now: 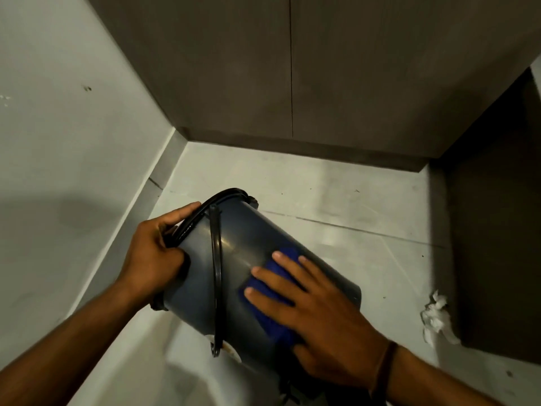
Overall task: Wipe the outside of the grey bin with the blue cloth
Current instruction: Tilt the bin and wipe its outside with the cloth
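So right now I've got the grey bin tipped over on its side in front of me, held up off the floor, and the thing that matters for the next wipe is how it's lying: its long axis runs from the rim up at about 10 o'clock to the base down at about 4 o'clock. My left hand is curled closed around the rim end, fingers hooked over the black ring at the mouth, so that hand is basically just the anchor. My right hand is spread flat and open, palm down on the blue cloth, pressing it against the bin's side wall, roughly midway and toward the base. The black handle hangs loose across the body between my two hands. Since the cloth hand is nearer the base, I reckon the easy stroke is along that axis, toward 10 o'clock until the handle gets in the way, or back out to 4 o'clock. The underside facing the floor I can't see, so that'll probably need a roll. There's a crumpled white tissue off at 3 o'clock, well apart from all this.
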